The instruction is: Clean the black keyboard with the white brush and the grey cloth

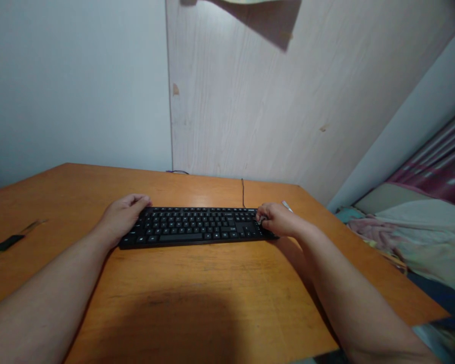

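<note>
A black keyboard point(189, 225) lies flat on the wooden table, its long side toward me. My left hand point(125, 217) is closed on the keyboard's left end, thumb along the upper corner. Over the number keys at the right end, my right hand point(275, 218) is closed with its fingers bent down. Something small and greyish shows under those fingertips, too small to name. The keyboard's thin black cable point(243, 192) runs from its back edge toward the wall.
The orange-brown table point(197, 288) meets a pale wall panel point(231, 101) at the back. A small black object with thin wires point(8, 242) lies at far left. Behind my right hand is a small white item point(287, 206). A bed with rumpled bedding point(394, 227) stands at right.
</note>
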The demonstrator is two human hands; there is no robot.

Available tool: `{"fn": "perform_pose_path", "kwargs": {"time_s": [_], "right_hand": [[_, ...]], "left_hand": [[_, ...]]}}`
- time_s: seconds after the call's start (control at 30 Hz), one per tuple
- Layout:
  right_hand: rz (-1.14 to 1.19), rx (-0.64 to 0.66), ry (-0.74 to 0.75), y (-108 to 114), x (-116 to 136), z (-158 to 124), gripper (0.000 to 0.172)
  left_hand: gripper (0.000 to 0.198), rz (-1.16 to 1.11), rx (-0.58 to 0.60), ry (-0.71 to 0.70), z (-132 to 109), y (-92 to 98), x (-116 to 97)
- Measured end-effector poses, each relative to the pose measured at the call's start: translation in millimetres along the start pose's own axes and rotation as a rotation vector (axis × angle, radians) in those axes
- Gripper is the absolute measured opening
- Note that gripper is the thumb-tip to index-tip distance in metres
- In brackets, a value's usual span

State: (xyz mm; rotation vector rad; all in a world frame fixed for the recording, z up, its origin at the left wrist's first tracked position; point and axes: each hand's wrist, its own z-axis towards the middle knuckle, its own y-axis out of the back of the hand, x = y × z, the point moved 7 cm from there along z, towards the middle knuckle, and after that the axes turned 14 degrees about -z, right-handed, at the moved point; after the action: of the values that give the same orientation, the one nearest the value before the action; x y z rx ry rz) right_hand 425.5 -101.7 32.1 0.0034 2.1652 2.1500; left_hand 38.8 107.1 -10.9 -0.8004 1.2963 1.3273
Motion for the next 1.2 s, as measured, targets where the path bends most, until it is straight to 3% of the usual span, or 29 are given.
{"fn": "perform_pose_path", "kwargs": {"time_s": [0.43, 0.63, 0.7, 0.87, 1.03, 1.2], "right_hand": [[0.072, 0.174, -0.017, 2.1, 13.0, -18.1, 0.02], [0.275, 0.295, -0.1, -1.5, -1.5, -28.9, 0.016], [0.317, 0.225, -0.108, 1.4, -11.2, -27.8, 0.017], [0.181, -0.127, -0.204, 13.7, -35.5, -15.3, 0.018], [0.07, -0.205, -0.218, 1.8, -39.5, 1.7, 0.028], [-0.031, -0.204, -0.165, -6.6, -32.2, 11.0, 0.026]], "left_hand": [[0.048, 0.038, 0.003, -0.02, 2.0, 0.9, 1.3], [0.05, 0.028, 0.014, -0.025, 3.4, 1.0, 2.4], [0.05, 0.021, 0.016, -0.027, 3.4, 0.7, 2.3], [0.052, 0.006, 0.011, -0.021, 4.3, 1.0, 3.8], [0.053, 0.061, 0.006, -0.034, 6.3, 2.7, 4.7], [0.052, 0.071, 0.004, -0.028, 4.1, 1.7, 0.7]]}}
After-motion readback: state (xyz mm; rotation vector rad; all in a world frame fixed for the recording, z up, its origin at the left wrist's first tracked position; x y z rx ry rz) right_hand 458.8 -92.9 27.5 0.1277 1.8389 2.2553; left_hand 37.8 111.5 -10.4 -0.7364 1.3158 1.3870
